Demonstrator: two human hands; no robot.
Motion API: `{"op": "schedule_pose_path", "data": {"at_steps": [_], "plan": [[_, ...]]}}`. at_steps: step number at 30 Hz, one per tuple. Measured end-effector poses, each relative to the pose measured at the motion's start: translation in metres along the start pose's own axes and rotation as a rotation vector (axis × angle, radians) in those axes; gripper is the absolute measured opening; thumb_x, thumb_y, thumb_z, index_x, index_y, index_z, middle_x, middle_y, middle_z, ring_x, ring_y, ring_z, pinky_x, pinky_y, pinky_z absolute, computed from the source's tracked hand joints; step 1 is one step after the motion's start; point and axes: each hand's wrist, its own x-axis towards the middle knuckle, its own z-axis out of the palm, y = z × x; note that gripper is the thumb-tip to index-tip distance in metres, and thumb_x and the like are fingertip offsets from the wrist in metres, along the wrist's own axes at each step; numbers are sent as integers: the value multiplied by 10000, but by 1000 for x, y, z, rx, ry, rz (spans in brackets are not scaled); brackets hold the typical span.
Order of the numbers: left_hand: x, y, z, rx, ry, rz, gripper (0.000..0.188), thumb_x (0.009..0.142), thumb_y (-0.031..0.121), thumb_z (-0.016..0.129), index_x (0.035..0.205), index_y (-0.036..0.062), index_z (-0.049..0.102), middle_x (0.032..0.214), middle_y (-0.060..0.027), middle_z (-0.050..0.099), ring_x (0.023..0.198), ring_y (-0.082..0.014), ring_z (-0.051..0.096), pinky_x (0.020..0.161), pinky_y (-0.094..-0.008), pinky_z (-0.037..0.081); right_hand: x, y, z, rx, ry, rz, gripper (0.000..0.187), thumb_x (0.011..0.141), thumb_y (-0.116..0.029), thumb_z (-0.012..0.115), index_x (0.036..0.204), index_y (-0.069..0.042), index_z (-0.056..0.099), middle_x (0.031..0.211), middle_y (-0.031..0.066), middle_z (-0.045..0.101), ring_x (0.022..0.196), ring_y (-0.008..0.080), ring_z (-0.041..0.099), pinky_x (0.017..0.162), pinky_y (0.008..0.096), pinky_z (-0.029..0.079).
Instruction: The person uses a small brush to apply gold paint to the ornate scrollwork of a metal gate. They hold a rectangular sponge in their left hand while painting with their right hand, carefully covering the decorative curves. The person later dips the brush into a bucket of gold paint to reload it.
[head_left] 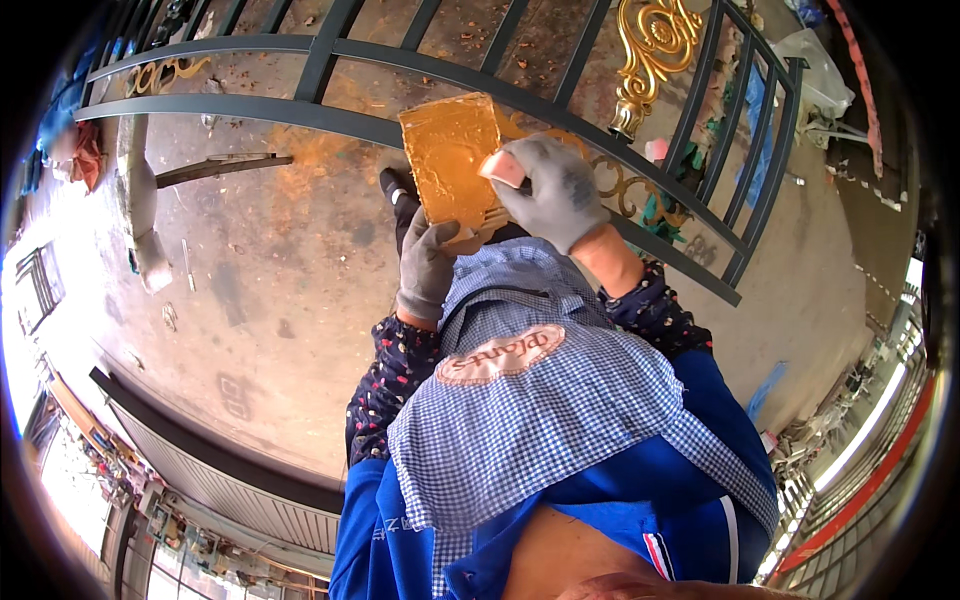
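Our gold-smeared tray (450, 150) is in front of the checked apron (530, 430), its long axis running away from our body, far end leaning slightly left, overlapping the dark railing (327, 50) in view. Our gloved left hand (428, 268) grips its near end, forearm reaching almost straight forward. Our gloved right hand (555, 190) pinches a pinkish sponge (503, 170), which points left over the tray's right edge; we cannot tell whether they touch. That forearm slants forward and left, back of the hand up.
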Motion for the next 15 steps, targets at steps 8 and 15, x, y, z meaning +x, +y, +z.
{"op": "schedule_pose_path", "data": {"at_steps": [8,15], "plan": [[-1,-5,5,102,-4,0,463,881,46,497,1340,-16,505,1214,-118,624,1051,-206,641,884,-298,524,-3,-16,26,-79,-94,-2,192,804,-241,680,903,-98,599,844,113,618,731,333,660,620,449,520],[-5,-4,11,46,66,-4,413,876,42,501,1283,-15,540,1178,-114,633,1032,-218,642,882,-310,525,-25,2,-4,-184,-171,39,164,816,-221,670,900,-94,609,839,101,608,776,324,655,660,449,521]]}}
